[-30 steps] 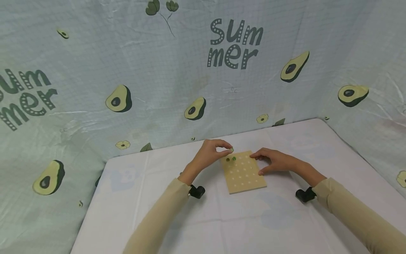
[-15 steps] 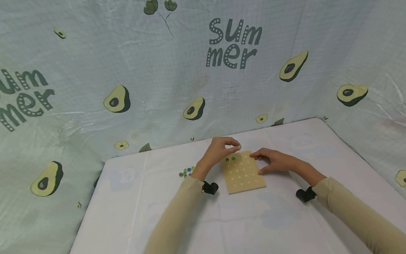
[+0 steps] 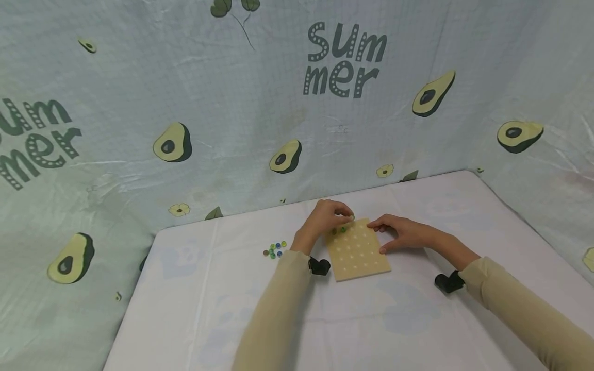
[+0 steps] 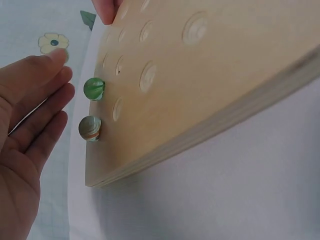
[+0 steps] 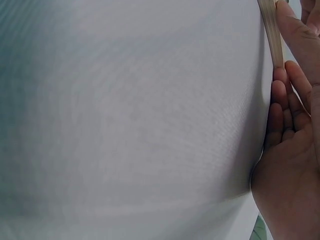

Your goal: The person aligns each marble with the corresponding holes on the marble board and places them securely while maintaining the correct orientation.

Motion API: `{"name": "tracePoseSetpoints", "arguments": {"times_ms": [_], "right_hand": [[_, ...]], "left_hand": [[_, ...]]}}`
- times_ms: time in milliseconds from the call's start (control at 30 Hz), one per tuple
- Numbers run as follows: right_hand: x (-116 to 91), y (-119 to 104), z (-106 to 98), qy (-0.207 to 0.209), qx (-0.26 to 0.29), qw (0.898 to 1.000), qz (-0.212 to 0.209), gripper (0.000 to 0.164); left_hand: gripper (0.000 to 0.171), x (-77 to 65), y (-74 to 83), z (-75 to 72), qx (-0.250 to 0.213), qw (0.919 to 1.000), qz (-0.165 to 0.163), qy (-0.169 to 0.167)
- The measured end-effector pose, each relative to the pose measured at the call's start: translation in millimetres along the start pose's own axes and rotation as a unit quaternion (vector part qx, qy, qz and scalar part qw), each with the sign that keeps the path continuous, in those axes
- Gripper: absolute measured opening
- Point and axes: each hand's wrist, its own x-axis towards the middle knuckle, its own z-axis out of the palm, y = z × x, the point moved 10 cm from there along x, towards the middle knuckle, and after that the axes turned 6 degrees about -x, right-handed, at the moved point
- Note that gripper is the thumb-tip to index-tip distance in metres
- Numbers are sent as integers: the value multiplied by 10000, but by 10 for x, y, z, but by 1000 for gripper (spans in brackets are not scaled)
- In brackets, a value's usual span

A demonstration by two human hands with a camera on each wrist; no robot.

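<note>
A square wooden board (image 3: pixel 359 257) with rows of round hollows lies on the table. My left hand (image 3: pixel 325 220) is above its far left part, pinching a small marble (image 3: pixel 352 217) between thumb and fingertips. Only a sliver of that marble shows past the thumb in the left wrist view. Two marbles sit in hollows along the board's far edge: a green one (image 4: pixel 94 89) and a clear one with orange and white swirls (image 4: pixel 90 128). My right hand (image 3: pixel 406 234) rests at the board's right edge, thumb and fingers touching its side (image 5: pixel 272 35).
Several loose marbles (image 3: pixel 273 249), blue, green, yellow and brownish, lie on the white tablecloth (image 3: pixel 223 288) left of the board. A hanging cloth (image 3: pixel 223 129) printed with avocados stands behind the table. Black wrist cameras are strapped to both wrists.
My left hand has moved right with the marble, then lowered it toward the board's far edge. The loose marbles on the left have come into sight. My right hand stays put.
</note>
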Motion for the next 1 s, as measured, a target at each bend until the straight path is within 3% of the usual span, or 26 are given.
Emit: {"name": "tracePoseSetpoints", "arguments": {"times_ms": [133,433,1000], "right_hand": [[-3,-26,-20,-2,49,10000,-33,73],[-20,-62,-34,-9,207,9996,-173,71],[-27,-70,-28,21,190,9996,-202,70]], "left_hand": [[14,8,2,32,274,9993,-153,-199],[11,53,62,107,1087,9934,1,-363],[15,25,79,152,1152,9922,-233,-412]]}}
